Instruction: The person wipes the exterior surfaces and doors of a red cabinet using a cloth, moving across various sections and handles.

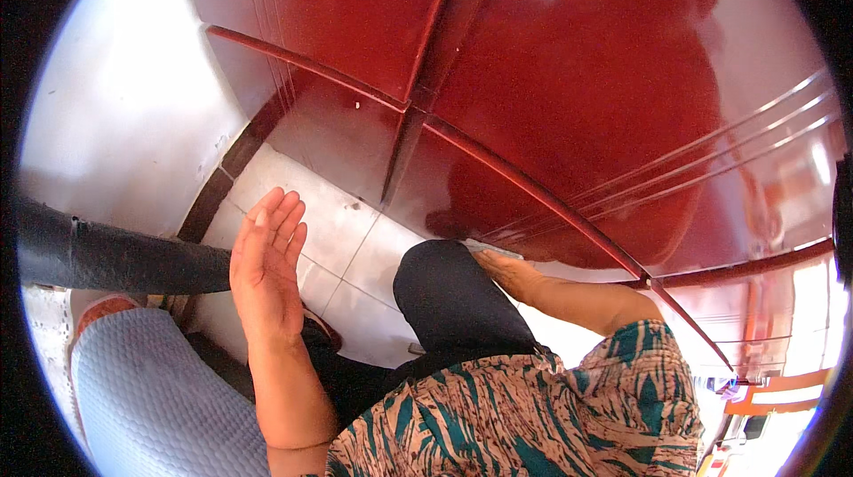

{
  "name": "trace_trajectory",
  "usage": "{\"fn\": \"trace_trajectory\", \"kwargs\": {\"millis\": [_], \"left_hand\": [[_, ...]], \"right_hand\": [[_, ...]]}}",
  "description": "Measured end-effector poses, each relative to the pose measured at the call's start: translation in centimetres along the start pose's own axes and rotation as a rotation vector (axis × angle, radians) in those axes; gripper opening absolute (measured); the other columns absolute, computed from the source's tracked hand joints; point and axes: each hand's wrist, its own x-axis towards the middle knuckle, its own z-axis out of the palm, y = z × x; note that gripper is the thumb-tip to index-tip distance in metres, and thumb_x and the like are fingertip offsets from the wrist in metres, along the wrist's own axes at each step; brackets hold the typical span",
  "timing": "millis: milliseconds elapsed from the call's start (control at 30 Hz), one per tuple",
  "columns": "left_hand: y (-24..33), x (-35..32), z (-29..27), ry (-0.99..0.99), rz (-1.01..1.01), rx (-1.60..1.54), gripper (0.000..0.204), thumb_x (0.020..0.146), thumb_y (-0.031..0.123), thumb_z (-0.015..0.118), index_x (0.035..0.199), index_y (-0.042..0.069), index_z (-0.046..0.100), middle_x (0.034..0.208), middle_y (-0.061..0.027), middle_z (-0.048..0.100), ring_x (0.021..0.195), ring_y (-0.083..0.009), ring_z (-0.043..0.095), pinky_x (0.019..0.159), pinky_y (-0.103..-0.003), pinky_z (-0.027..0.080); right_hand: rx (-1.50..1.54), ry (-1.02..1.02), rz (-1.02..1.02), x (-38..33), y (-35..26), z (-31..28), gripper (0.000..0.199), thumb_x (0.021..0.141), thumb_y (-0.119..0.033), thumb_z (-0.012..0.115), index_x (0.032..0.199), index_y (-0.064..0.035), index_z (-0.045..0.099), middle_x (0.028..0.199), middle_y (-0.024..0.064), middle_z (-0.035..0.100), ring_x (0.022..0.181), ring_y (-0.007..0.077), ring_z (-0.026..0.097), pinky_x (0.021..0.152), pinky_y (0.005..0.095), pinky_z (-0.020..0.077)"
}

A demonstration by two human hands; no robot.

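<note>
Wall (115,95), whitish and glary, stands left of the glossy red panel (577,95), which I take as reference for all positions. A dark skirting strip (213,188) runs along the wall's foot toward the panel. Below and left of the panel I log a thick black tube (133,255), near-horizontal, its right end meeting the outline of the left hand in my view. Under the tube, light blue quilted cloth (160,379); what it covers I cannot tell.

Left hand (271,273): raised, below the panel's left part and apart from it. Fingers extended, lying near together, nothing held. Pale floor tiles (346,250) show between this hand and the panel's lower edge. Raised ribs (413,107) cross on the panel's face, left of its middle. One bent knee (453,290), in dark cloth, sits just below the panel.

Pale flat thing (496,250): between knee and panel, at the right hand's fingers; kind unclear to me. Right hand (511,274): lowered beside the panel's lower part. Fingers partly hidden; I cannot tell whether it grips the thing or rests against it.

Patterned shirt (498,415), tan and teal: below the panel. Orange bar (795,381), blurred: below the panel's right end.
</note>
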Motion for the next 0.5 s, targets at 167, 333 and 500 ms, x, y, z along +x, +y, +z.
{"fn": "trace_trajectory", "kwargs": {"millis": [167, 333, 500], "left_hand": [[3.4, -0.7, -1.9, 0.042, -0.047, -0.001, 0.049, 0.097, 0.032, 0.051, 0.133, -0.002, 0.049, 0.131, -0.0161, 0.056, 0.122, -0.0255, 0.053, 0.105, -0.037, 0.04], [3.5, -1.2, -1.1, 0.019, -0.087, 0.004, 0.047, 0.098, 0.031, 0.051, 0.132, -0.001, 0.05, 0.128, -0.0153, 0.058, 0.12, -0.0245, 0.055, 0.104, -0.036, 0.041], [3.2, -1.2, 0.1, -0.012, -0.085, 0.013, 0.045, 0.098, 0.031, 0.052, 0.13, 0.0, 0.052, 0.126, -0.0145, 0.06, 0.118, -0.0232, 0.056, 0.102, -0.035, 0.042]], "right_hand": [[-0.105, 0.023, -0.071, 1.7, 1.4, -2.1, 0.061, 0.098, -0.035, 0.028, 0.153, -0.0112, 0.022, 0.161, 0.0052, 0.015, 0.149, 0.0227, 0.011, 0.121, 0.0428, -0.0017], [-0.154, -0.033, -0.169, 4.6, -2.4, 0.8, 0.058, 0.1, -0.034, 0.022, 0.154, -0.0114, 0.021, 0.161, 0.0065, 0.014, 0.149, 0.0253, 0.012, 0.121, 0.0412, -0.0019], [-0.938, 0.057, -0.01, 6.5, -5.4, 3.2, 0.06, 0.101, -0.041, 0.023, 0.153, -0.0101, 0.024, 0.16, 0.0092, 0.017, 0.147, 0.0255, 0.016, 0.121, 0.0363, 0.0033]]}}
